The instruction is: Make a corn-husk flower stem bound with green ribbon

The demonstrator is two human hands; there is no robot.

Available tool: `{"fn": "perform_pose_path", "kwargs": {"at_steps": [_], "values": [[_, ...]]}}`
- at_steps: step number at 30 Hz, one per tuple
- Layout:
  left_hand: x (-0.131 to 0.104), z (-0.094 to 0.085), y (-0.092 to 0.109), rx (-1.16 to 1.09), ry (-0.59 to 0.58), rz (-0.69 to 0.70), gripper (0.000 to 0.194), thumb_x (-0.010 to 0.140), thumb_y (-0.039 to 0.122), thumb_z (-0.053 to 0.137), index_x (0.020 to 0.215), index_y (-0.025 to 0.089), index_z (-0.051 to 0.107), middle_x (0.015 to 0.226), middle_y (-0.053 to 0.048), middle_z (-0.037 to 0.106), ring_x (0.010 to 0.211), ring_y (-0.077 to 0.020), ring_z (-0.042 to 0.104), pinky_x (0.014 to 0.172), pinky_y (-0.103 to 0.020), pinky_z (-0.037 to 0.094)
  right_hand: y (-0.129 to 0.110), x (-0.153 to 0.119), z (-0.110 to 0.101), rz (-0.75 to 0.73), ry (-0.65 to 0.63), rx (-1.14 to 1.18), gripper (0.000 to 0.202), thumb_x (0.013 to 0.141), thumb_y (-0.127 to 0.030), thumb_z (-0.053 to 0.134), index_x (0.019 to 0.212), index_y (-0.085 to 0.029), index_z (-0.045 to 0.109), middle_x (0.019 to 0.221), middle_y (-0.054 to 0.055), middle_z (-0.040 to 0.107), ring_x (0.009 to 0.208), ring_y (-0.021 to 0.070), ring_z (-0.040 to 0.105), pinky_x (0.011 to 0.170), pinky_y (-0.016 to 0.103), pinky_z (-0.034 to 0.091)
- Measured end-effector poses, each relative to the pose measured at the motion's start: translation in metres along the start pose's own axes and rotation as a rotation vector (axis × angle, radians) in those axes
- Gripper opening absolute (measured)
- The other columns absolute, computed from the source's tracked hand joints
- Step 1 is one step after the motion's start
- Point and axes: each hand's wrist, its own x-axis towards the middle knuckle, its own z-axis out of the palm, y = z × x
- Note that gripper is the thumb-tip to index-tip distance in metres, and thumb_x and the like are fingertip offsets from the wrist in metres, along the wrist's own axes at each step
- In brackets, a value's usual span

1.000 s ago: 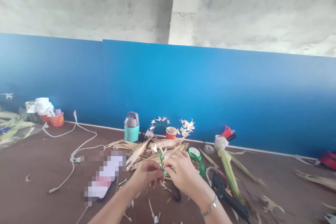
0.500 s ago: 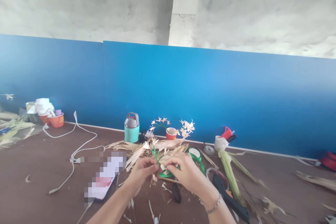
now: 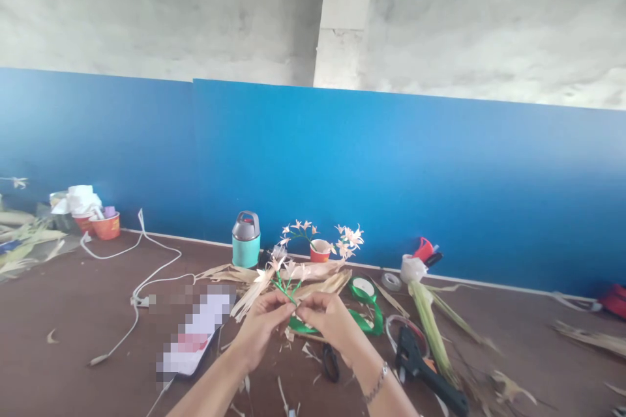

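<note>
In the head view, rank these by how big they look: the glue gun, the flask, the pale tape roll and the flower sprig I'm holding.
Largest to smallest:
1. Glue gun
2. Flask and sprig: unsure, since the sprig is sparse and nearer the camera
3. Tape roll

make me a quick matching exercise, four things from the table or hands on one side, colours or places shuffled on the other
1 flask
2 ribbon
3 glue gun
4 front sprig

A pinched in the left hand
B black, to the right of the right hand
C teal body, grey lid
D green, trailing from a spool

Pairs: 1-C, 2-D, 3-B, 4-A
</note>
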Motion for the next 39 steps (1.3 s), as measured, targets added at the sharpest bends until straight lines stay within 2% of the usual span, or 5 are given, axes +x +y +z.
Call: {"fn": "perform_pose_path", "kwargs": {"at_steps": [8, 15, 20, 33, 39], "values": [[0.0, 0.001, 0.001, 0.028, 0.013, 0.022, 0.024, 0.066, 0.035, 0.075, 0.06, 0.015, 0.063, 0.053, 0.001, 0.059, 0.049, -0.008, 0.042, 0.05, -0.02, 0.033, -0.004, 0.0, 0.007, 0.006, 0.037, 0.079, 0.013, 0.067, -0.026, 0.063, 0.06, -0.015, 0.063, 0.049, -0.003, 0.055, 0.048, 0.0094, 0.044, 0.051, 0.023, 0.035], [-0.001, 0.002, 0.001, 0.085, 0.087, 0.096, 0.021, 0.064, 0.034, 0.075, 0.06, 0.015, 0.067, 0.05, 0.003, 0.054, 0.047, -0.0071, 0.04, 0.047, -0.02, 0.03, 0.001, 0.002, 0.009, 0.072, -0.019, 0.382, 0.03, 0.06, -0.04, 0.074, 0.057, -0.014, 0.059, 0.048, -0.005, 0.051, 0.041, 0.0058, 0.042, 0.045, 0.02, 0.031], [-0.003, 0.004, 0.001, 0.102, 0.08, 0.101, 0.018, 0.066, 0.033, 0.073, 0.061, 0.016, 0.069, 0.05, 0.003, 0.056, 0.049, -0.0078, 0.041, 0.05, -0.02, 0.032, -0.002, -0.001, 0.009, 0.209, -0.015, 0.586, 0.028, 0.055, -0.032, 0.079, 0.055, -0.013, 0.058, 0.049, -0.005, 0.051, 0.04, 0.0028, 0.035, 0.04, 0.018, 0.025], [-0.007, 0.006, 0.004, 0.099, 0.03, 0.069, 0.016, 0.065, 0.03, 0.074, 0.062, 0.016, 0.069, 0.059, -0.003, 0.068, 0.052, -0.0114, 0.052, 0.048, -0.02, 0.03, 0.003, 0.003, -0.006, 0.604, -0.297, 0.782, 0.013, 0.06, -0.018, 0.071, 0.061, -0.012, 0.06, 0.049, -0.005, 0.049, 0.039, 0.002, 0.036, 0.041, 0.015, 0.024], [-0.009, 0.007, 0.012, 0.124, 0.0, 0.062, 0.019, 0.069, 0.032, 0.071, 0.061, 0.016, 0.066, 0.052, -0.003, 0.066, 0.049, -0.0121, 0.054, 0.048, -0.02, 0.032, 0.007, 0.002, 0.008, 0.541, -0.238, 0.851, 0.015, 0.057, -0.019, 0.069, 0.066, -0.012, 0.061, 0.052, -0.005, 0.05, 0.042, 0.0036, 0.036, 0.046, 0.017, 0.027]]}}
